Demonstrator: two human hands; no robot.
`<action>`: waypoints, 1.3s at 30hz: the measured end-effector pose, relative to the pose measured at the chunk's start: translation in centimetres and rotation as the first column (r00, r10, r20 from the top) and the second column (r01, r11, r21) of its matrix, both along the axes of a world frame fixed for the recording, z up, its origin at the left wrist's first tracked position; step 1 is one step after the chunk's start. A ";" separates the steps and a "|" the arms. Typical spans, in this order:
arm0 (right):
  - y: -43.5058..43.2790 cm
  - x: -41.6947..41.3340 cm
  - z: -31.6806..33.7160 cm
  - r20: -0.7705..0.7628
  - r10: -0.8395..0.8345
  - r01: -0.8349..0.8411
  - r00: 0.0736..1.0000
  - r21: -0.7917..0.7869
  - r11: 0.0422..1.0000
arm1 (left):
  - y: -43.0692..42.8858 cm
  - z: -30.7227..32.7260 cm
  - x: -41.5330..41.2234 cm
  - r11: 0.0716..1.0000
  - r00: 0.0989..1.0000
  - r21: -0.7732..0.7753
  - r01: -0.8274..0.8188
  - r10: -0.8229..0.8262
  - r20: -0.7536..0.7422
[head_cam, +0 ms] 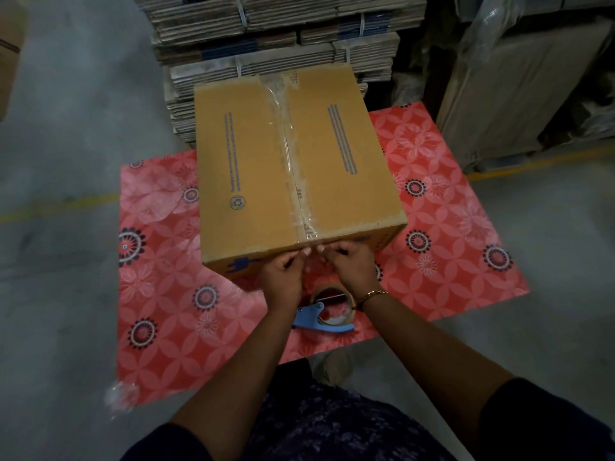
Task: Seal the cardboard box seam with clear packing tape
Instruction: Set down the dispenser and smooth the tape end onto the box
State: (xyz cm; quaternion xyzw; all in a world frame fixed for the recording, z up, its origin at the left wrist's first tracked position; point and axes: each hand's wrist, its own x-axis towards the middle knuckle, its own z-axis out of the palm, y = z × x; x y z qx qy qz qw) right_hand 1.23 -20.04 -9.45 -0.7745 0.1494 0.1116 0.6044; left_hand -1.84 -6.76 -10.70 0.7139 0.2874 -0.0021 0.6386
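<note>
A brown rectangular cardboard box (296, 174) with blue print sits on a red flower-patterned mat (159, 294) spread on the grey concrete floor (66, 111). A strip of clear packing tape (286, 141) runs along the box's centre seam, from the far edge to the near top edge, where it folds over just above the fingers.

Both hands meet at that near edge, on the box's front face. The left hand (283, 277) and the right hand (351, 266) are side by side, their fingers (307, 251) curled inward with the tips close together right at the tape's end; they appear to pinch or press the tape there (whether they grip it or only press it flat I cannot tell). The right wrist wears a gold chain bracelet (371, 296).

Just below the hands, nearer the person, a blue-handled tape dispenser (327, 314) carrying a roll of clear tape lies on the mat, untouched. Beyond the box, well away from the fingers, stand strapped stacks of flattened cardboard sheets (283, 34).
</note>
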 end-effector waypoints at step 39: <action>1.6 -1.4 -1.0 0.103 -0.133 0.147 0.986 -0.137 0.980 | 6.3 6.6 8.6 -0.142 0.431 0.839 0.526 -0.806 -0.406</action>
